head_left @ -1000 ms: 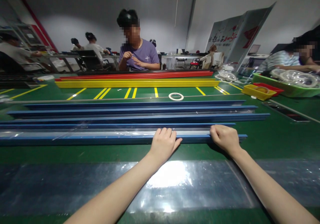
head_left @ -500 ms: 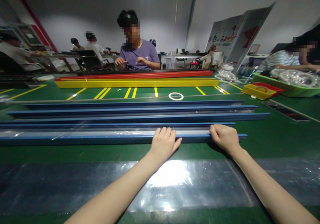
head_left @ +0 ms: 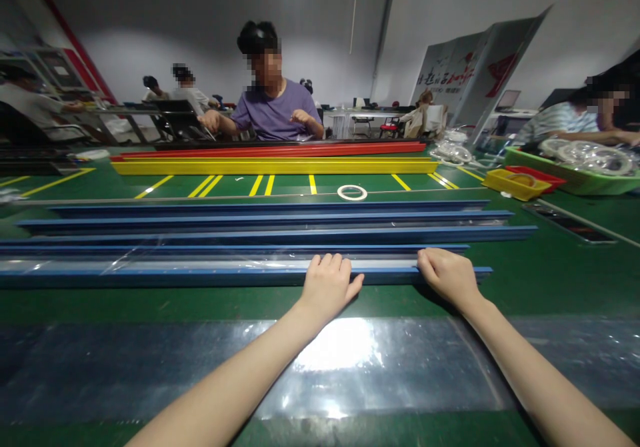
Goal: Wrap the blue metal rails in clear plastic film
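A long blue channel rail (head_left: 210,279) lies across the green table, with a clear, shiny strip (head_left: 125,259) along its inside. My left hand (head_left: 327,284) is curled over the near wall of this rail, fingertips inside and thumb at the outer side. Close to the rail's right end, my right hand (head_left: 447,274) is closed in a fist over it. Whatever its fingers hold is hidden. More blue channel rails (head_left: 350,234) lie parallel just beyond.
A clear plastic sheet (head_left: 150,367) covers the near table. Farther off are a white ring (head_left: 352,192), a yellow rail (head_left: 275,166), a red rail (head_left: 300,150), a yellow tray (head_left: 510,184), a green basket (head_left: 600,182) and a phone (head_left: 575,224). A person (head_left: 280,110) sits opposite.
My hands stay nearly still on the rail. The person opposite has spread their hands apart, one moving out to my left.
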Tool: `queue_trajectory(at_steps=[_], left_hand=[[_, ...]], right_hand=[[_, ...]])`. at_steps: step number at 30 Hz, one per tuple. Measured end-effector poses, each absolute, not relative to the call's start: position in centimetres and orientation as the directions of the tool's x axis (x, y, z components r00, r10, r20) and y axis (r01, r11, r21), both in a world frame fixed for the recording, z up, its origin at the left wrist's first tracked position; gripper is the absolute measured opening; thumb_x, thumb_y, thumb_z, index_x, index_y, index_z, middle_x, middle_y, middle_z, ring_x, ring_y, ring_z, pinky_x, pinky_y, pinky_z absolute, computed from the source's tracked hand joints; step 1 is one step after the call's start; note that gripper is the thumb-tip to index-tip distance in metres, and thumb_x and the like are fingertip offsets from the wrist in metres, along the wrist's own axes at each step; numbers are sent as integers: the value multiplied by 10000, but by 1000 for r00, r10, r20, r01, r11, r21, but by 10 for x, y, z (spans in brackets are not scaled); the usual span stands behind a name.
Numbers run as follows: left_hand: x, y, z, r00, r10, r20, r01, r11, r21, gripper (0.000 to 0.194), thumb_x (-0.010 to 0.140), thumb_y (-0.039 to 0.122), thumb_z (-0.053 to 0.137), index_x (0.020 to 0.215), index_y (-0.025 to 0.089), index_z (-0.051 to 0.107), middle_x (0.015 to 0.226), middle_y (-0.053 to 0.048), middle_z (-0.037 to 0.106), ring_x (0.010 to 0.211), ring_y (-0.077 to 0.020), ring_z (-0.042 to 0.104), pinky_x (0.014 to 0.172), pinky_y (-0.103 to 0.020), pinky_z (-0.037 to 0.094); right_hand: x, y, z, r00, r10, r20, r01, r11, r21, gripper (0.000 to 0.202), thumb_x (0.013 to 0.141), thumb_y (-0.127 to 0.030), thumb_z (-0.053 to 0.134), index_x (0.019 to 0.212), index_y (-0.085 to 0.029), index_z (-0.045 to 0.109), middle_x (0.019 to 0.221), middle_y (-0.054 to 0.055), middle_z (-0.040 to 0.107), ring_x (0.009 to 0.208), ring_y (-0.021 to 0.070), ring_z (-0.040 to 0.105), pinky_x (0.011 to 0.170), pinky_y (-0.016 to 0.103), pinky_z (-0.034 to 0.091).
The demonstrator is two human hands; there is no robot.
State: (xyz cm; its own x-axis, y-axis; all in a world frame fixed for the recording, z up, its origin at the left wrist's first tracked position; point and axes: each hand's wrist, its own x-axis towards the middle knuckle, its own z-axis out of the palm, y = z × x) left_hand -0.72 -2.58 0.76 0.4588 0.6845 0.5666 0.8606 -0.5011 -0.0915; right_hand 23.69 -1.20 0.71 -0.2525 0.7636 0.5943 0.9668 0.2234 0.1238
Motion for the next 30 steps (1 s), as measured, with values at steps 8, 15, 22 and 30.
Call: queue_trajectory(at_steps=[8, 15, 22, 30], left_hand=[[-8, -25, 6, 459, 689, 561, 857, -510, -74, 283, 807, 392, 441, 668, 165, 537, 660, -41, 565, 667, -182, 516, 607, -317, 299], [-8, -24, 6, 455, 682, 572, 852, -520, -57, 285, 803, 400, 452, 666, 163, 534, 654, -41, 562, 669, -181, 515, 605, -315, 307], [-9, -24, 5, 475, 662, 579, 837, -544, -64, 272, 816, 391, 433, 691, 170, 530, 677, -33, 572, 679, -179, 520, 610, -316, 302], [-8, -26, 8, 453, 682, 574, 851, -523, -50, 252, 803, 404, 450, 754, 165, 514, 672, -29, 573, 666, -181, 523, 609, -318, 311]], right_hand=[[237, -15, 16, -266, 834, 484, 964, 240, 117, 366, 839, -333, 297, 554, -191, 476, 564, 10, 533, 526, 111, 479, 493, 235, 247], [205, -22, 36, -157, 823, 546, 981, 193, -8, 327, 822, -342, 347, 535, -194, 402, 530, -13, 493, 485, 86, 423, 471, 214, 234], [159, -16, 34, -234, 846, 479, 972, 210, 103, 374, 834, -369, 333, 554, -184, 499, 574, 17, 588, 528, 105, 507, 461, 231, 186], [149, -9, 28, -258, 861, 439, 965, 248, 80, 434, 845, -371, 306, 543, -178, 551, 579, 23, 608, 504, 99, 512, 467, 240, 186]])
